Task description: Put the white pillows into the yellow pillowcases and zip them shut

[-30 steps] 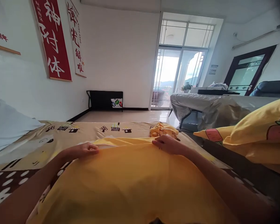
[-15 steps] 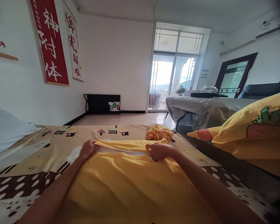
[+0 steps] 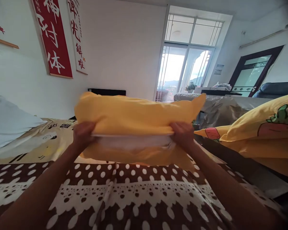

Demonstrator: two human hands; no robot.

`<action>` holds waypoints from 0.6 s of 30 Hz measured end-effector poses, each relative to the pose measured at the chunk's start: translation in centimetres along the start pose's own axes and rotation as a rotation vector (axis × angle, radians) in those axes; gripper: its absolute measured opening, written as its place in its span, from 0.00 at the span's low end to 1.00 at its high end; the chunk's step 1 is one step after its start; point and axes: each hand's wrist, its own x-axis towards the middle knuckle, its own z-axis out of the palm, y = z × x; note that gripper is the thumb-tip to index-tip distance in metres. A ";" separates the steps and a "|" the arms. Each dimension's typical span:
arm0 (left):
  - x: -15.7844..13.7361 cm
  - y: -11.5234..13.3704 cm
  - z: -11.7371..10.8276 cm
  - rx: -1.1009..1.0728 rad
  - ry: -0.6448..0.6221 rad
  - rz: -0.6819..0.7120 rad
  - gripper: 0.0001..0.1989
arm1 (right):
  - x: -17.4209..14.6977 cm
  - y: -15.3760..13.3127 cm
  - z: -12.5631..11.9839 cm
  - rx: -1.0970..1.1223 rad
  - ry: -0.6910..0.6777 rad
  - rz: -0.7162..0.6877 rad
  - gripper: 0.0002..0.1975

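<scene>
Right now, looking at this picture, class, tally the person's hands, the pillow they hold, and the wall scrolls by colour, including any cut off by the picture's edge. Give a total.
Left hand and right hand: 2
Held yellow pillow: 1
Red scroll: 1
White scrolls: 2
Total: 6

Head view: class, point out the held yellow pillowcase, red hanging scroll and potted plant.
Held yellow pillowcase [image 3: 134,115], head view: upper part.
Red hanging scroll [image 3: 52,39], head view: lettered middle.
Potted plant [image 3: 190,86], head view: leaves.
</scene>
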 end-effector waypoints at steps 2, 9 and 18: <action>-3.0 -1.4 1.9 0.143 -0.374 0.118 0.06 | -2.7 -1.1 2.5 0.068 -0.242 -0.144 0.11; -8.2 -0.6 6.9 0.311 -0.720 0.115 0.13 | -6.3 -4.5 8.2 0.129 -0.558 -0.201 0.13; -8.0 1.1 -1.8 0.085 -1.038 0.165 0.15 | -6.5 2.1 -0.9 0.541 -0.697 -0.301 0.13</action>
